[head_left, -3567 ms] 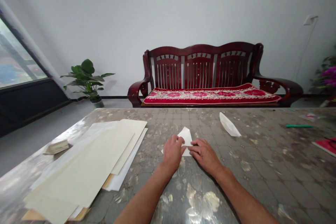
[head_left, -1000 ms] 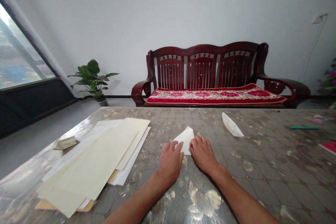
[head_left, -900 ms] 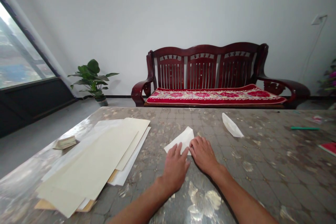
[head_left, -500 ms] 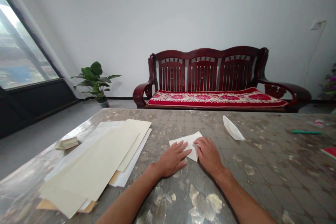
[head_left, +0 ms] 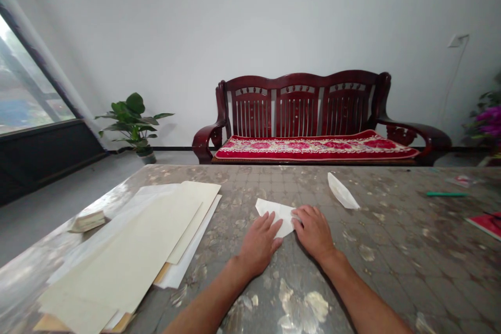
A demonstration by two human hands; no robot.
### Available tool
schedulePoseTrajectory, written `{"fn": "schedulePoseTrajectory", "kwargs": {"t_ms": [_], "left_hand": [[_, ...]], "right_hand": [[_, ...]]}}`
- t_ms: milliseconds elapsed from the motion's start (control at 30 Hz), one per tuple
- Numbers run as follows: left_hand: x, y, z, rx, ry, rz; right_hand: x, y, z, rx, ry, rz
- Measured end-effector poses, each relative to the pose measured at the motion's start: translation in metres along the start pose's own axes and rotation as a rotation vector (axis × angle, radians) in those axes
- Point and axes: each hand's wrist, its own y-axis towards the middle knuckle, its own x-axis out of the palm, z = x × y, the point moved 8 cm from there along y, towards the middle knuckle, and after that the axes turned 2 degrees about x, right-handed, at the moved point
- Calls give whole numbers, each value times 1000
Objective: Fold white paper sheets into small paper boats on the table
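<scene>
A folded sheet of white paper (head_left: 275, 207) lies on the patterned tabletop in front of me. My left hand (head_left: 258, 242) rests on its lower left part, fingers spread and lying flat. At the paper's right corner, my right hand (head_left: 316, 234) has thumb and fingers closed on the edge. Part of the paper is covered by both hands. Farther back and to the right sits a narrow white folded paper piece (head_left: 343, 191), shaped like a small boat and touched by neither hand.
On the left lies a pile of cream and white sheets (head_left: 129, 245), with a small stack of paper (head_left: 88, 221) beside it. A green stick (head_left: 446, 194) and a red flat item (head_left: 487, 224) are at the right. Behind the table (head_left: 238, 180) stands a wooden bench (head_left: 297, 109).
The white paper has been turned, so its pointed corner now sits at the right by my right hand. My left hand's fingers have shifted on it. The view has swung slightly right.
</scene>
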Motion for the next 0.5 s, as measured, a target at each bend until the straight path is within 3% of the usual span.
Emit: {"fn": "schedulePoseTrajectory", "kwargs": {"t_ms": [100,200,300,500], "left_hand": [[5,-4,4,50,77,-12],[7,-7,4,80,112,6],[10,-9,4,97,112,-8],[13,-11,-2,29,79,-61]], "right_hand": [[-3,5,21,137,-42,37],[1,7,36,217,-59,-26],[4,9,43,236,-8,-62],[4,13,49,225,134,-6]]}}
